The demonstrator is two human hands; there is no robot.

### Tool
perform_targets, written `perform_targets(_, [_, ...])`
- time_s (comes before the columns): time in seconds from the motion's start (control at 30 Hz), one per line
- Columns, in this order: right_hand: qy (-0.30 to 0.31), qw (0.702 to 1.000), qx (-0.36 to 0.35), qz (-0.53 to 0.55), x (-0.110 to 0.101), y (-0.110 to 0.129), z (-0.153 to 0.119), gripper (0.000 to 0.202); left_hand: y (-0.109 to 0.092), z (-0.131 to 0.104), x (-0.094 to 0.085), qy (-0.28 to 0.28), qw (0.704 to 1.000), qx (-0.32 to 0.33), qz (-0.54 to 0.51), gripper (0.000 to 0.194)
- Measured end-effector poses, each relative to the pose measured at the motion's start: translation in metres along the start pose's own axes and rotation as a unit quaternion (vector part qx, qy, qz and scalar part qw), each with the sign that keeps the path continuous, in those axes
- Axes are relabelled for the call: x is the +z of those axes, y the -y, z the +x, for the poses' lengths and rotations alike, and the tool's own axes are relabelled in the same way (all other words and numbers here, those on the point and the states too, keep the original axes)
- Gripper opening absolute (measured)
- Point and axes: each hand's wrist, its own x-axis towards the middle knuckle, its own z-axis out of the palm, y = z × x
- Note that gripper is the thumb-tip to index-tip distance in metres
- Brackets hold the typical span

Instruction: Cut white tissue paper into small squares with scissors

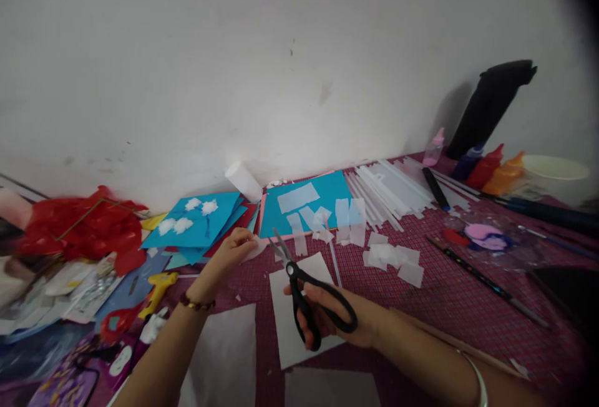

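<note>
My right hand (322,316) is closed around the black handles of a pair of scissors (292,269). The blades point up and away from me and stand slightly apart. To the left of the blade tips, my left hand (231,251) pinches a small piece of thin white paper (255,248). Beneath the scissors lies a white sheet (306,326). Several cut white strips (357,220) lie beyond the hands, some on a blue sheet (330,198). Small white squares (390,254) are heaped to the right.
On the left are blue cards with white tufts (194,226), a yellow glue gun (159,288) and red plastic (84,226). A white roll (243,180) leans near the wall. To the right lie glue sticks (381,191), a paint palette (486,236), a brush (486,281) and paint bottles (486,166).
</note>
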Motion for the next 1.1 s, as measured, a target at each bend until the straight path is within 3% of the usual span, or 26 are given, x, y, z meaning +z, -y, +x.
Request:
perform_targets(0.1, [-0.024, 0.993, 0.025, -0.112, 0.011, -0.004, -0.002, 0.069, 0.001, -0.012, 0.0, -0.003, 1.0, 0.002, 0.001, 0.012])
perform_targets(0.2, [-0.06, 0.973, 0.042, -0.217, 0.02, -0.005, -0.004, 0.057, 0.007, -0.028, 0.005, 0.012, 0.999, -0.021, -0.027, 0.02])
perform_targets(0.37, [-0.117, 0.902, -0.02, -0.415, 0.025, -0.004, -0.006, 0.034, 0.025, -0.042, 0.009, 0.048, 0.993, -0.07, -0.077, 0.023])
perform_targets(0.43, [-0.132, 0.881, -0.03, -0.453, 0.026, -0.003, -0.007, 0.033, 0.032, -0.042, 0.007, 0.046, 0.995, -0.07, -0.055, 0.023])
perform_targets(0.57, [-0.143, 0.869, -0.017, -0.474, 0.03, -0.001, -0.008, 0.036, 0.037, -0.043, 0.005, 0.042, 0.997, -0.062, -0.029, 0.024])
perform_targets(0.67, [-0.147, 0.877, -0.013, -0.458, 0.03, 0.0, -0.007, 0.035, 0.034, -0.045, 0.006, 0.054, 0.994, -0.08, -0.046, 0.028])
perform_targets(0.87, [-0.081, 0.965, 0.044, -0.245, 0.024, -0.003, -0.005, 0.055, 0.027, -0.043, 0.011, 0.05, 0.989, -0.113, -0.086, 0.033])
perform_targets(1.1, [-0.095, 0.967, 0.024, -0.234, 0.022, -0.008, 0.0, 0.071, 0.022, -0.035, 0.02, 0.042, 0.986, -0.096, -0.127, 0.031])
